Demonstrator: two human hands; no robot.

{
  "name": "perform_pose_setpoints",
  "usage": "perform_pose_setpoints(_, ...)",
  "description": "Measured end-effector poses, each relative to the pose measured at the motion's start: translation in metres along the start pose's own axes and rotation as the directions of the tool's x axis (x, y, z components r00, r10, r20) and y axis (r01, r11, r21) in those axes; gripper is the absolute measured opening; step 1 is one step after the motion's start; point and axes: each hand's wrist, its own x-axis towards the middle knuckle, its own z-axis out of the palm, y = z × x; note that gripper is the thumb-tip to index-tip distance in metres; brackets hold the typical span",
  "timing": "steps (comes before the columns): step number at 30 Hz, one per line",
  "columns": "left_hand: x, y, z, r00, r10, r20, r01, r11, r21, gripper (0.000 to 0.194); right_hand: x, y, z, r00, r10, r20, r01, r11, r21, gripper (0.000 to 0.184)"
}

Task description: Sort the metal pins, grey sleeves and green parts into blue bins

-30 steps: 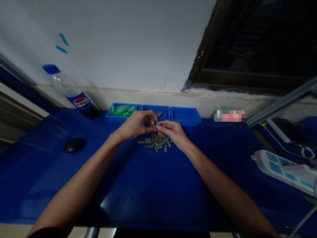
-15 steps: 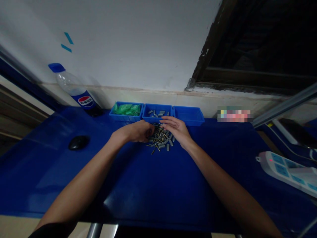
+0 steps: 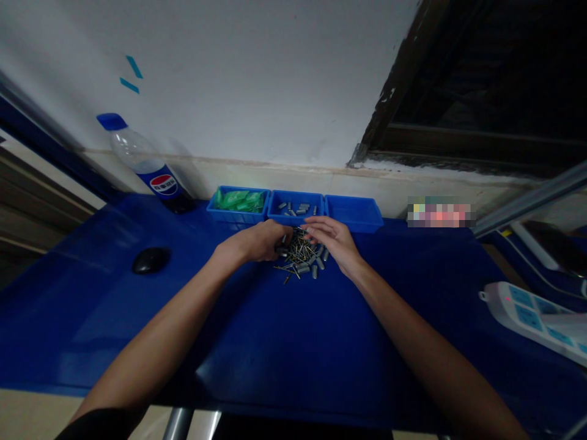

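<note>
From my remote view, I see a tangled pile of thin brass and silvery pins with stubby grey cylinders (image 3: 314,272) on the blue surface (image 3: 275,342), just before the middle bin (image 3: 300,220). The left hand (image 3: 265,240) curls down at its left edge; the right hand (image 3: 334,239) bends loosely over the other side. I cannot tell what either grips.

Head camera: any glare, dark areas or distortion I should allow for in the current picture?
Head view: dim overall, the window nearly black; head view: pale glare on the blue table, toward its front left; head view: the bottle leans outward, probably wide-angle stretch; head view: the small metal parts lack fine detail, and the left hand's fingertips sit in shadow.
</note>
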Motion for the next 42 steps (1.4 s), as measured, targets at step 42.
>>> perform_pose_setpoints(42,0.005,-0.014,-0.004,0.984,0.166,-0.06,-0.167,0.986,-0.017,0.032,0.007,-0.009,0.003,0.995,-0.099,0.012,0.098,0.994,0.053,0.041)
